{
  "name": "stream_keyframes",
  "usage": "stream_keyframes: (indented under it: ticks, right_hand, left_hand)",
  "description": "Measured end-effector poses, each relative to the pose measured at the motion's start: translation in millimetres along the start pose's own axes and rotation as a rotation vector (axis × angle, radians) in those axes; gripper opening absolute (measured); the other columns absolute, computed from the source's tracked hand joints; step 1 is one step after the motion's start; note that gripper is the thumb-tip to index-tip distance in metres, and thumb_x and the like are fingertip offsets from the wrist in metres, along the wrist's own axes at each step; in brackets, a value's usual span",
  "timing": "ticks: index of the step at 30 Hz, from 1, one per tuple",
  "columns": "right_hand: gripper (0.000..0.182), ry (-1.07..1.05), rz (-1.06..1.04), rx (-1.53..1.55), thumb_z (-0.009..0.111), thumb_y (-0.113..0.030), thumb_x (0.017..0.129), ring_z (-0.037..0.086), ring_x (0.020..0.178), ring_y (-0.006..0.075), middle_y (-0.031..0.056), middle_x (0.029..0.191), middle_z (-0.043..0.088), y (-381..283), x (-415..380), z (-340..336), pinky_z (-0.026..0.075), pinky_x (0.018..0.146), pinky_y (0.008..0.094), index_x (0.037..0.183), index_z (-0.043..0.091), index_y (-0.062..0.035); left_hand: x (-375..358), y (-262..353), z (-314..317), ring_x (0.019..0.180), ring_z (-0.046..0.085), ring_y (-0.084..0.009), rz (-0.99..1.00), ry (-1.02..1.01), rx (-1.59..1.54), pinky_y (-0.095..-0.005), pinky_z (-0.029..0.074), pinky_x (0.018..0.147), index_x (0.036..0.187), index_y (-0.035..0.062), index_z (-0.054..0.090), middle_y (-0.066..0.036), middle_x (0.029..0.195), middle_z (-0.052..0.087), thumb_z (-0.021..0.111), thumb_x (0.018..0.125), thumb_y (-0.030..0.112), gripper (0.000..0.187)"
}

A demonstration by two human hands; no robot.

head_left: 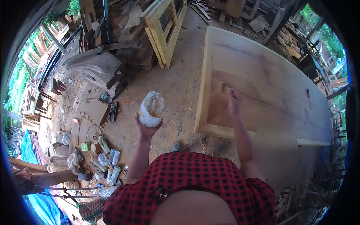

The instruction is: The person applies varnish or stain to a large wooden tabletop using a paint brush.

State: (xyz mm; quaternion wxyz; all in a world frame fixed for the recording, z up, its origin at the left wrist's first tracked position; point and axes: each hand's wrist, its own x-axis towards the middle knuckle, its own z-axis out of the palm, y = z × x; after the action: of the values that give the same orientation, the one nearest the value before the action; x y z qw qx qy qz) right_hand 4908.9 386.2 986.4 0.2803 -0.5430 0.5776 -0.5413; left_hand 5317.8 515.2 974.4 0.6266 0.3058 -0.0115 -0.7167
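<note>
My left hand (145, 129) is closed around the lower part of a white, stained tub (152, 108), holding it tilted above the dirt floor. The tub's open mouth faces up and its inside looks whitish. Over at the right, my right hand (234, 103) grips a brush (224, 88), slightly blurred, its bristles over the large wooden panel (262, 86). The panel has a pale raised frame along its edges. Around the brush, a patch of the panel's surface looks darker and browner than the rest.
Yellowish wooden frames (165, 32) lean upright at the back. A pair of sandals (113, 111) lies left of the tub. Several plastic bottles (114, 174) litter the lower left, near a blue tarp (41, 202). A thin tool (308, 98) rests on the panel's far right.
</note>
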Motion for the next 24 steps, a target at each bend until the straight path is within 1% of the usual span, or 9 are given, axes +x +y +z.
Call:
stream_keyframes:
  ticks: [3, 5, 7, 9, 10, 12, 15, 19, 24]
  right_hand:
    - [0.019, 0.34, -0.165, -0.35, 0.06, -0.02, 0.087, 0.058, 0.081, 0.0193, 0.0083, 0.085, 0.061, -2, 14, -6, 0.046, 0.073, 0.0318, 0.093, 0.064, -0.0028]
    - [0.018, 0.185, -0.051, -0.623, 0.061, -0.02, 0.085, 0.056, 0.088, 0.0276, 0.0129, 0.089, 0.061, -4, 15, -3, 0.045, 0.077, 0.0353, 0.094, 0.064, -0.004]
    - [0.017, 0.195, -0.28, -0.511, 0.063, -0.018, 0.083, 0.054, 0.093, 0.0296, 0.0136, 0.092, 0.061, -2, 3, 30, 0.045, 0.08, 0.0367, 0.093, 0.064, -0.004]
    - [0.016, 0.013, -0.281, -0.354, 0.064, -0.015, 0.083, 0.056, 0.088, 0.0259, 0.0133, 0.094, 0.061, -18, -13, 64, 0.045, 0.078, 0.0324, 0.093, 0.063, -0.0029]
    - [0.016, 0.018, -0.277, -0.354, 0.064, -0.015, 0.083, 0.056, 0.088, 0.0259, 0.0133, 0.094, 0.061, -21, -15, 80, 0.045, 0.078, 0.0324, 0.093, 0.063, -0.0029]
    - [0.013, -0.127, -0.119, 0.162, 0.063, -0.013, 0.084, 0.057, 0.084, 0.0216, 0.012, 0.094, 0.061, -29, -16, 104, 0.045, 0.076, 0.0275, 0.093, 0.063, -0.0036]
    - [0.014, -0.074, -0.029, 0.21, 0.063, -0.012, 0.084, 0.058, 0.082, 0.0222, 0.0121, 0.088, 0.058, -44, -2, 98, 0.045, 0.074, 0.0277, 0.096, 0.063, -0.0047]
    - [0.016, -0.105, -0.235, -0.164, 0.064, -0.012, 0.082, 0.059, 0.081, 0.0239, 0.0112, 0.087, 0.059, -41, 5, 66, 0.046, 0.073, 0.0296, 0.096, 0.064, -0.0064]
    - [0.016, -0.629, -0.155, -0.359, 0.067, -0.012, 0.077, 0.061, 0.087, 0.0243, 0.009, 0.09, 0.061, -85, -42, 29, 0.047, 0.075, 0.0321, 0.092, 0.066, -0.0072]
  left_hand:
    - [2, 11, 1, 0.118, 0.044, -0.0378, -0.009, 0.014, 0.023, -0.0561, 0.035, 0.091, 0.134, 0.0236, 0.04, -0.009, 0.135, 0.043, 0.042, 0.073, 0.075, 0.08]
    - [5, 17, -5, 0.118, 0.044, -0.0372, -0.015, 0.005, 0.028, -0.0555, 0.036, 0.09, 0.134, 0.024, 0.04, -0.008, 0.135, 0.043, 0.042, 0.073, 0.074, 0.079]
    - [15, 22, -17, 0.118, 0.044, -0.0371, -0.07, -0.091, 0.021, -0.0555, 0.035, 0.091, 0.134, 0.024, 0.04, -0.008, 0.134, 0.043, 0.043, 0.072, 0.074, 0.08]
    - [19, 27, -17, 0.118, 0.044, -0.0369, -0.082, -0.102, 0.027, -0.0556, 0.036, 0.091, 0.134, 0.0242, 0.04, -0.008, 0.135, 0.043, 0.044, 0.071, 0.074, 0.08]
    - [21, 29, -16, 0.118, 0.044, -0.0368, -0.087, -0.11, 0.028, -0.0557, 0.036, 0.091, 0.134, 0.0244, 0.04, -0.007, 0.135, 0.043, 0.046, 0.07, 0.074, 0.081]
    - [26, 33, -12, 0.119, 0.043, -0.0367, -0.083, -0.074, 0.012, -0.0559, 0.036, 0.091, 0.134, 0.0246, 0.04, -0.007, 0.135, 0.043, 0.047, 0.07, 0.074, 0.081]
    - [31, 40, -10, 0.12, 0.042, -0.0363, -0.074, -0.028, 0.006, -0.0561, 0.036, 0.092, 0.134, 0.0248, 0.04, -0.007, 0.136, 0.042, 0.049, 0.068, 0.073, 0.082]
    - [31, 48, -15, 0.117, 0.04, -0.0416, -0.077, -0.088, 0.013, -0.0555, 0.039, 0.089, 0.135, 0.0209, 0.037, -0.01, 0.136, 0.038, 0.048, 0.073, 0.07, 0.08]
    - [33, 55, -26, 0.117, 0.04, -0.0429, -0.099, -0.074, -0.025, -0.0544, 0.039, 0.09, 0.136, 0.02, 0.035, -0.011, 0.136, 0.036, 0.047, 0.074, 0.069, 0.08]
